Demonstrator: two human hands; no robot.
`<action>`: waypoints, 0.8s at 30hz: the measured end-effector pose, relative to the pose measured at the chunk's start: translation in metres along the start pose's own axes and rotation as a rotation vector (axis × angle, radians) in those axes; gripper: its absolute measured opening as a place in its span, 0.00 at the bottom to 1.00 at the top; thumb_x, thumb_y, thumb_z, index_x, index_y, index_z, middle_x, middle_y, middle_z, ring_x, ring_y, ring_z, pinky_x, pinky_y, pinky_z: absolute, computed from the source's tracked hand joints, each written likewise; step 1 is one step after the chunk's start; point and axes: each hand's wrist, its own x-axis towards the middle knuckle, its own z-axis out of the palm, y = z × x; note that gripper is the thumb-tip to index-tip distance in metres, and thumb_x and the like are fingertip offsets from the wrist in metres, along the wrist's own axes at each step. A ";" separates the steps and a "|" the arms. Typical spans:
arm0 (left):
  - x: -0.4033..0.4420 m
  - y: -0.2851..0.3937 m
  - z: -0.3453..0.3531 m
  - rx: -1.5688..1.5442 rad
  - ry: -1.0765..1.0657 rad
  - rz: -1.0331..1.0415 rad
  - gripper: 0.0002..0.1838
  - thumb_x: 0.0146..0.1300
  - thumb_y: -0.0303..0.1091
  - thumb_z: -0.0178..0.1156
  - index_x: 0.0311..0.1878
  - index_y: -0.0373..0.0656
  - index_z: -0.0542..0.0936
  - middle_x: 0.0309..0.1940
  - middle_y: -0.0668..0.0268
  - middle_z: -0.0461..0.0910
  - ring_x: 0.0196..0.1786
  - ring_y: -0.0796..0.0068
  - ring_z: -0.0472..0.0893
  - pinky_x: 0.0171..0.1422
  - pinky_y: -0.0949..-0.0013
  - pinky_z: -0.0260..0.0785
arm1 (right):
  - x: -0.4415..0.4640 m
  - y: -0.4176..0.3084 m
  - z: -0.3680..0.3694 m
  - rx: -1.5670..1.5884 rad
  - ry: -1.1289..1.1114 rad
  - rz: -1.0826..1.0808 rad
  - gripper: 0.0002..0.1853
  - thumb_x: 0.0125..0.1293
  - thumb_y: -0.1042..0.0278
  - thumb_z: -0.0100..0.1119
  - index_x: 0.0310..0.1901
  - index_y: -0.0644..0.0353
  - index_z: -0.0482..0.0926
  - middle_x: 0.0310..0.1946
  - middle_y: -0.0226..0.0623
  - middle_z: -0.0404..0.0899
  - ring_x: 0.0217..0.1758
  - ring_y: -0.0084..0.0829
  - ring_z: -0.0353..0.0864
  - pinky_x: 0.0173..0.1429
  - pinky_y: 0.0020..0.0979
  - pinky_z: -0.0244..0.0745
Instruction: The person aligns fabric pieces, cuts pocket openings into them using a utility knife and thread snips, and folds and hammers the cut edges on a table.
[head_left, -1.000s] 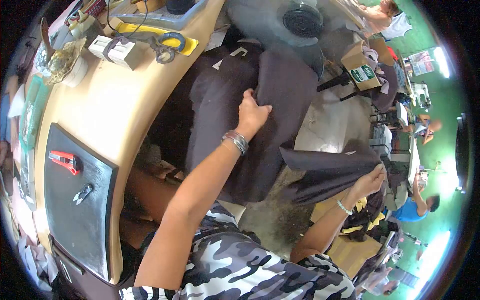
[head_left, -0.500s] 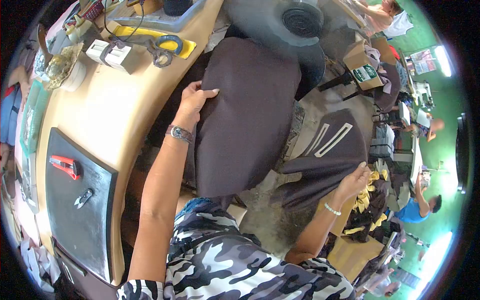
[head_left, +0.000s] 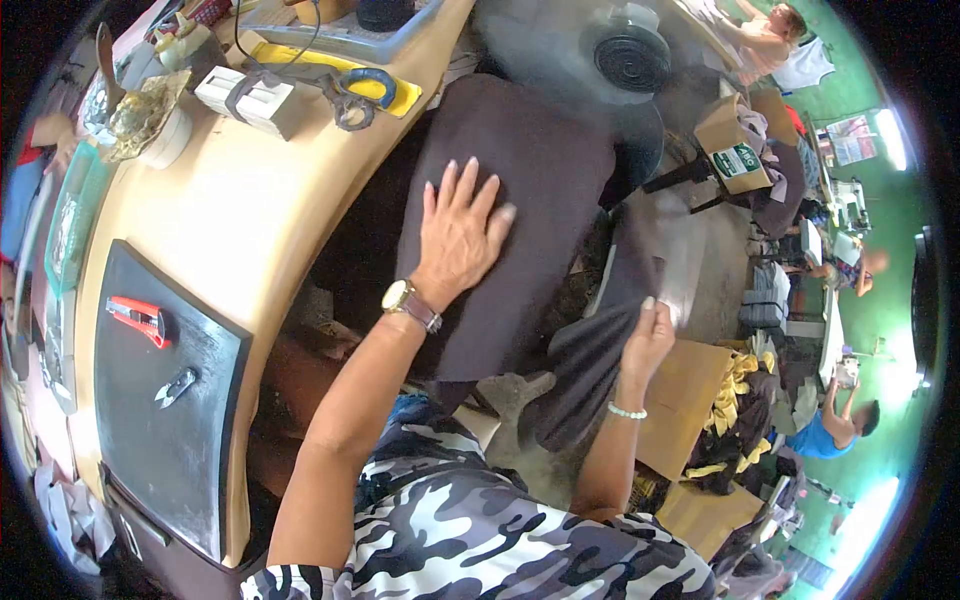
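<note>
My left hand (head_left: pixel 462 238), with a watch at the wrist, lies flat with fingers spread on a large dark brown fabric piece (head_left: pixel 535 155). That piece drapes over a support hidden beneath it. To the right, my right hand (head_left: pixel 650 338) pinches the edge of a second dark fabric piece (head_left: pixel 585 365), which hangs in folds toward the lower left. The upper part of this second piece is smeared by motion, and its light strips cannot be made out clearly.
At left, a tan table (head_left: pixel 240 190) carries a black mat (head_left: pixel 190 420) with a red cutter (head_left: pixel 138 320) and small snips (head_left: pixel 175 388). A fan (head_left: pixel 632 58) stands ahead. Cardboard boxes (head_left: pixel 690 400) and yellow-edged pieces (head_left: pixel 735 400) lie right. Other people work farther off.
My left hand has moved from the fabric's left edge onto its surface and spread out. My right hand has shifted left, bringing the second piece along, now more bunched and blurred.
</note>
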 end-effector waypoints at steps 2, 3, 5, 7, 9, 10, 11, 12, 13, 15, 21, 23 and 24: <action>-0.009 -0.006 0.010 0.001 -0.142 -0.068 0.34 0.64 0.60 0.46 0.66 0.47 0.65 0.70 0.51 0.55 0.73 0.49 0.50 0.72 0.42 0.43 | -0.006 0.000 0.005 0.032 -0.023 0.002 0.12 0.69 0.66 0.52 0.29 0.65 0.71 0.21 0.23 0.64 0.27 0.16 0.59 0.31 0.22 0.59; -0.013 -0.017 0.019 0.018 -0.154 -0.056 0.36 0.63 0.62 0.46 0.67 0.47 0.64 0.70 0.52 0.54 0.73 0.49 0.49 0.72 0.42 0.42 | -0.008 0.000 0.004 0.046 -0.035 0.002 0.12 0.69 0.66 0.52 0.29 0.64 0.71 0.21 0.22 0.63 0.26 0.15 0.58 0.30 0.21 0.58; -0.014 -0.035 0.028 0.027 -0.172 -0.014 0.40 0.61 0.66 0.46 0.69 0.48 0.61 0.71 0.53 0.52 0.74 0.51 0.47 0.72 0.41 0.40 | -0.006 -0.002 -0.007 0.066 -0.037 0.011 0.12 0.68 0.66 0.53 0.28 0.64 0.71 0.21 0.22 0.63 0.27 0.15 0.58 0.30 0.22 0.58; -0.013 -0.030 0.020 0.093 -0.180 -0.017 0.40 0.61 0.65 0.47 0.69 0.47 0.61 0.70 0.53 0.53 0.73 0.50 0.48 0.72 0.40 0.40 | -0.004 -0.020 -0.024 0.043 -0.039 0.066 0.12 0.67 0.66 0.54 0.27 0.64 0.71 0.20 0.21 0.63 0.27 0.15 0.57 0.31 0.22 0.58; -0.010 -0.020 0.014 0.153 -0.125 0.009 0.37 0.62 0.62 0.48 0.68 0.46 0.62 0.69 0.52 0.55 0.72 0.49 0.51 0.70 0.37 0.43 | -0.001 -0.039 -0.050 0.136 -0.085 0.101 0.12 0.66 0.68 0.55 0.26 0.63 0.72 0.21 0.20 0.64 0.27 0.15 0.58 0.32 0.21 0.58; -0.010 -0.015 0.012 0.111 -0.093 0.053 0.36 0.62 0.61 0.48 0.67 0.47 0.63 0.69 0.52 0.55 0.72 0.48 0.52 0.69 0.37 0.44 | 0.000 -0.054 -0.061 0.226 -0.096 0.084 0.11 0.65 0.69 0.55 0.26 0.63 0.72 0.21 0.20 0.64 0.27 0.15 0.59 0.32 0.21 0.58; -0.011 -0.010 0.010 0.071 -0.064 0.098 0.35 0.63 0.60 0.48 0.66 0.47 0.64 0.68 0.52 0.56 0.71 0.47 0.52 0.69 0.36 0.45 | -0.003 -0.079 -0.071 0.237 -0.090 0.025 0.11 0.65 0.70 0.55 0.26 0.63 0.72 0.21 0.19 0.64 0.27 0.14 0.59 0.32 0.20 0.57; -0.012 -0.005 0.006 0.029 -0.035 0.143 0.34 0.63 0.59 0.48 0.66 0.48 0.64 0.68 0.52 0.57 0.71 0.47 0.53 0.69 0.36 0.46 | -0.007 -0.100 -0.078 0.247 -0.083 -0.034 0.11 0.65 0.71 0.55 0.25 0.62 0.71 0.21 0.19 0.63 0.27 0.14 0.58 0.32 0.20 0.56; -0.015 0.003 0.000 -0.003 -0.053 0.201 0.31 0.65 0.58 0.47 0.64 0.47 0.66 0.67 0.52 0.59 0.71 0.48 0.54 0.68 0.35 0.47 | -0.009 -0.104 -0.084 0.404 -0.106 -0.002 0.11 0.64 0.72 0.55 0.25 0.61 0.70 0.21 0.19 0.62 0.27 0.13 0.56 0.31 0.18 0.53; -0.026 0.013 -0.007 0.030 -0.158 0.228 0.31 0.65 0.57 0.46 0.64 0.46 0.67 0.67 0.52 0.59 0.71 0.48 0.54 0.68 0.36 0.46 | -0.015 -0.124 -0.083 0.424 -0.095 -0.054 0.11 0.64 0.72 0.55 0.24 0.61 0.69 0.21 0.19 0.61 0.26 0.12 0.54 0.31 0.18 0.51; -0.041 0.008 -0.019 -0.053 -0.107 0.120 0.32 0.67 0.57 0.43 0.61 0.37 0.69 0.64 0.50 0.64 0.70 0.50 0.57 0.70 0.45 0.49 | -0.031 -0.142 -0.067 0.486 -0.202 -0.065 0.08 0.64 0.73 0.54 0.27 0.63 0.74 0.22 0.20 0.69 0.26 0.11 0.60 0.32 0.16 0.55; -0.035 0.009 -0.060 -0.252 -0.434 -0.085 0.32 0.68 0.56 0.42 0.58 0.33 0.71 0.58 0.48 0.69 0.67 0.51 0.63 0.69 0.54 0.54 | -0.041 -0.153 -0.059 0.518 -0.259 -0.050 0.07 0.63 0.73 0.55 0.27 0.62 0.74 0.22 0.20 0.68 0.26 0.11 0.60 0.31 0.17 0.55; -0.031 0.011 -0.086 -0.350 -0.597 -0.187 0.33 0.68 0.56 0.41 0.56 0.31 0.72 0.56 0.48 0.72 0.65 0.51 0.65 0.68 0.59 0.57 | -0.049 -0.162 -0.054 0.537 -0.287 -0.040 0.07 0.63 0.73 0.55 0.27 0.62 0.74 0.21 0.20 0.68 0.26 0.11 0.60 0.31 0.17 0.56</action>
